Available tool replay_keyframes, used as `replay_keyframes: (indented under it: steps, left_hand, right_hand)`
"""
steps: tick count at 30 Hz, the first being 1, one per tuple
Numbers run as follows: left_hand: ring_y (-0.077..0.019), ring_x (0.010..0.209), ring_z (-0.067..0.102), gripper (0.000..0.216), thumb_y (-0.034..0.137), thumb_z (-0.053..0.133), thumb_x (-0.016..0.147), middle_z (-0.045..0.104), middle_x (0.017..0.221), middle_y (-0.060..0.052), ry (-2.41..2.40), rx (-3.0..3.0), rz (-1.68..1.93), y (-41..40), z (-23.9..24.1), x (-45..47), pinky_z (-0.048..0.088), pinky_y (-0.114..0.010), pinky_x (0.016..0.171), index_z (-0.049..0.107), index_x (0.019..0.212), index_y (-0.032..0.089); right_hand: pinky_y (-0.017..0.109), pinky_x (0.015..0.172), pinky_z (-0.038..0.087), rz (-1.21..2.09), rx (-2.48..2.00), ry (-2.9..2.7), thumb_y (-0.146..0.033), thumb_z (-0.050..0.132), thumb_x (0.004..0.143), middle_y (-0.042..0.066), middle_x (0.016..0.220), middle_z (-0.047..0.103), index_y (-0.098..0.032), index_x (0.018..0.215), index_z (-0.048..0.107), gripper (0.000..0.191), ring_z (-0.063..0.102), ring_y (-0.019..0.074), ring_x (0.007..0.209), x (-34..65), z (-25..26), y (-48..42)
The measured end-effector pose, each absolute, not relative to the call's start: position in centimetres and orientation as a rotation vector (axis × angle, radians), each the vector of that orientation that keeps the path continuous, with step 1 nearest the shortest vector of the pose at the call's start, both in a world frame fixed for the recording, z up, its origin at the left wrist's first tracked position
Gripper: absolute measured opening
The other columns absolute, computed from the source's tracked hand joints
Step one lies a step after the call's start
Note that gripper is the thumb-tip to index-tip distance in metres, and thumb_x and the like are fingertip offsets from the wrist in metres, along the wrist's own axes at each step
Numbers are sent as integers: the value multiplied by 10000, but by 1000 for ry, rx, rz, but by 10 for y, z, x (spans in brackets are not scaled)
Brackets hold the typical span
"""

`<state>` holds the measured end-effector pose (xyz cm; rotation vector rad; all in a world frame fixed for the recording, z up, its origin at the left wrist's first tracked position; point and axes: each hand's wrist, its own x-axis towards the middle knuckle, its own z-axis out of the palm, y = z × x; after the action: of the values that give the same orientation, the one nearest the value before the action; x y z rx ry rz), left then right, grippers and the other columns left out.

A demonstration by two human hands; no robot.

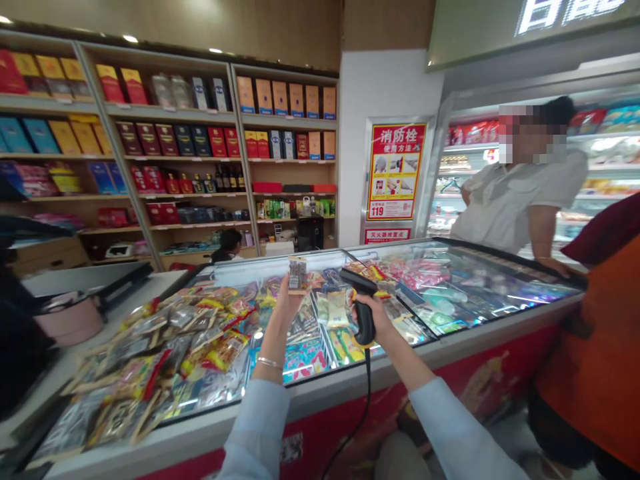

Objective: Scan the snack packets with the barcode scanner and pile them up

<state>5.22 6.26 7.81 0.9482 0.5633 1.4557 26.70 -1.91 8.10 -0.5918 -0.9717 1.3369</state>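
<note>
"Hands first. What are they doing?"

"The left hand [287, 303] is gripping a small packet [297, 273], which is standing roughly upright above the fingers; the fingertips are too indistinct to place. The right hand [375, 317] is closing round the handle of a black scanner [366, 323] — its head is facing toward the packet, apart from it."

"And just around them?"

"A cord [369, 383] is hanging below the right hand. Beneath both hands a glass-topped freezer [320, 393] is extending to either side. Left of the left hand, a loose heap of packets [200, 327] is lying on top of it."

"How far along is the work?"

"In my judgement, partway: one packet is being presented to the scanner, while the heap is lying unsorted. Which packets are already scanned I cannot tell — no reading is showing. If the heap is awaiting the scanner, much is remaining."

"Farther out?"

"Beyond the right hand, a person in a white shirt [520, 207] is resting a hand [553, 267] on the freezer's edge. Past the left hand, boxed goods [185, 140] are filling wall shelves [170, 115]."
</note>
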Motion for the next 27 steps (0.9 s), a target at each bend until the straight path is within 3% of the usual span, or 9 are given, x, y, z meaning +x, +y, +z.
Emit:
replay_keyframes:
  steps: [5,12,21,27]
  left_hand:
    - [-179,815,655,484,479,545,785,702,1006,-87,584,940,1653,55,71,-10,485,-269,674,597,1152,168]
    - [-217,838,655,467,458,611,719,715,937,-87,720,937,1771,52,46,-62,490,-278,683,656,1027,110]
    - [-221,823,662,356,480,557,735,725,831,-70,808,813,1947,63,22,-76,522,-281,648,689,885,185]
    - [-212,777,671,342,461,538,751,723,782,-46,805,805,1998,56,26,-79,531,-273,620,701,899,199]
  right_hand:
    - [201,361,405,1326,-578,-1059,-290,708,664,10,604,637,-137,751,650,185,522,96,387,217,83,-24]
    - [229,387,420,1349,-570,-1313,-318,709,689,30,613,647,-142,724,651,188,533,113,399,173,66,-18]
    - [221,358,388,1465,-536,-1381,-312,686,681,44,623,659,-137,698,641,182,517,107,369,142,46,26]
    - [226,362,381,1516,-522,-1335,-328,678,683,49,621,661,-138,686,654,192,492,97,356,145,33,35]
